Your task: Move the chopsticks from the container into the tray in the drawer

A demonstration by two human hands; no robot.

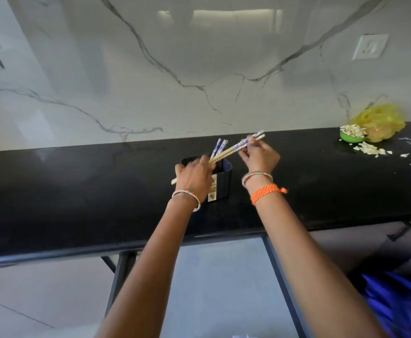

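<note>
Extraction step: left hand [194,176] and right hand [260,154] both pinch chopsticks [236,147] over the container [220,181]. Next, transfer to the drawer tray, judged unseen.

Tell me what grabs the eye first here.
Two hands meet mid-frame over a dark container on the black counter: the left hand and right hand hold a pair of chopsticks slantwise, with more chopsticks standing in the container. Far right sit a green bowl and yellow bag.

Green bowl [350,137] beside yellow bag [380,123] on black counter [77,191]
</note>
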